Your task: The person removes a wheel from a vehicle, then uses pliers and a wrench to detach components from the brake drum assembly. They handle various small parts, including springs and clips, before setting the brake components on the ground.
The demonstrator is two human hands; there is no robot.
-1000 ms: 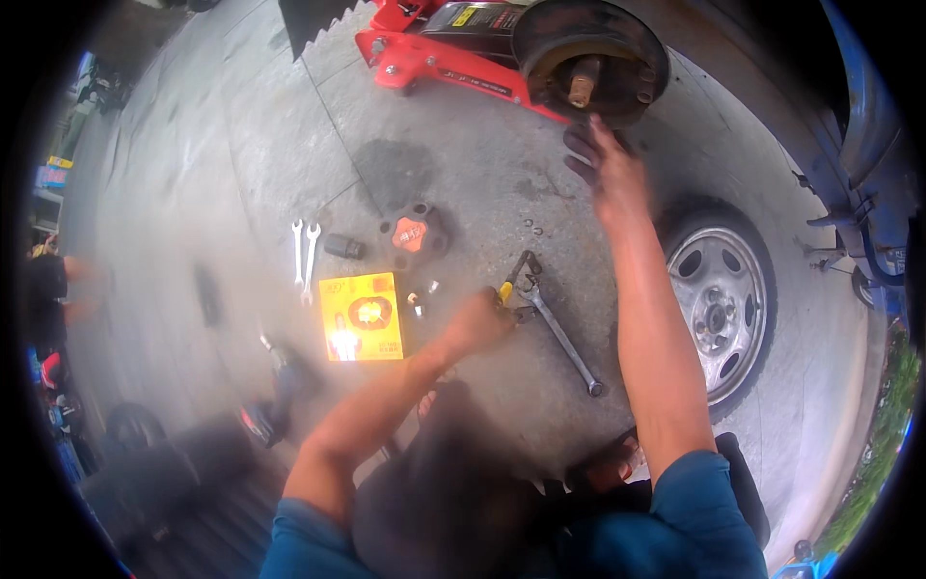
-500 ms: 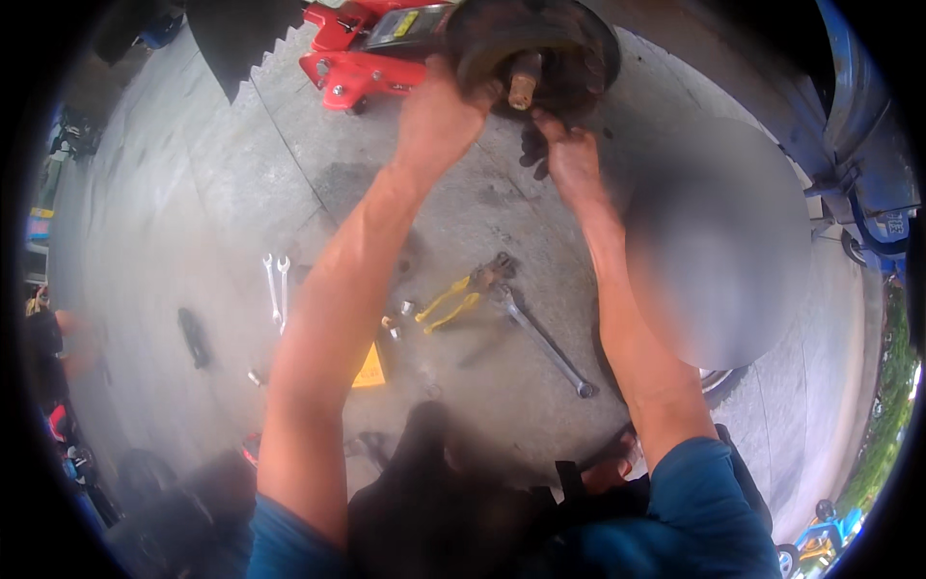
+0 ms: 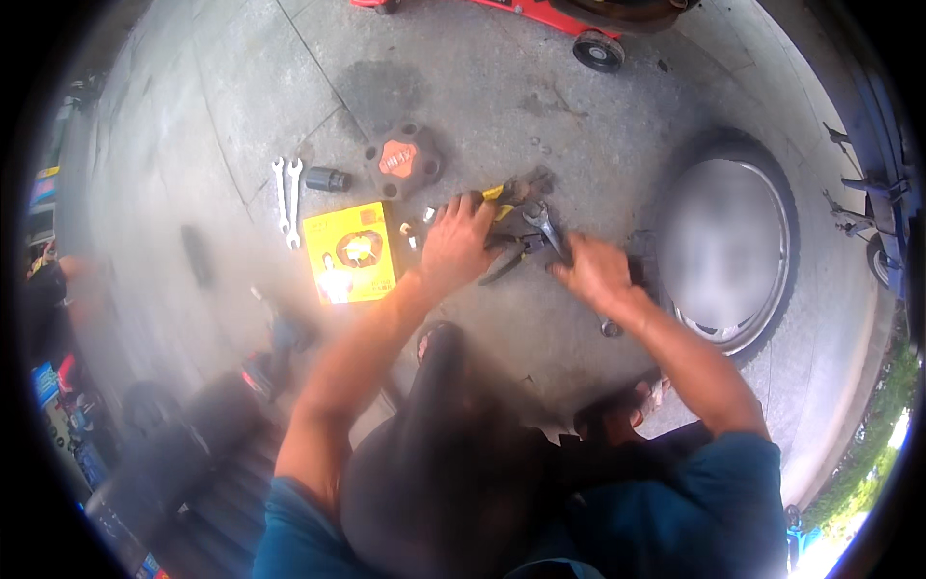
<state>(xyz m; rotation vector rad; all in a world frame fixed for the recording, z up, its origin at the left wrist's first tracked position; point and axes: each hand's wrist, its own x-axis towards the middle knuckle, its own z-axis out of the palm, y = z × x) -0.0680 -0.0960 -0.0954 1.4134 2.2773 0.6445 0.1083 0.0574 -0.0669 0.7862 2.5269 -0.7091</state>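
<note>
My left hand (image 3: 461, 236) is closed over the handles of yellow-handled pliers (image 3: 494, 193) on the concrete floor; its fingers cover most of the handles. Beside its fingertips lie dark-handled pliers (image 3: 503, 262). My right hand (image 3: 593, 272) is curled around the middle of a large combination wrench (image 3: 545, 227). The wrench's open jaw points up toward the pliers, and its ring end shows below my palm. Left of my left hand are small metal fittings (image 3: 409, 234) and a yellow box (image 3: 349, 253).
Two slim wrenches (image 3: 287, 203), a black socket (image 3: 328, 179) and a dark round cap with an orange centre (image 3: 402, 162) lie at left. A wheel with tyre (image 3: 772, 318) rests at right. The red floor jack (image 3: 540, 12) stands at the far edge, beneath a dark hub part.
Both hands have left the hub part at the far side and come down to the tools on the floor. The view has shifted, bringing the wheel, box and cap into sight.
</note>
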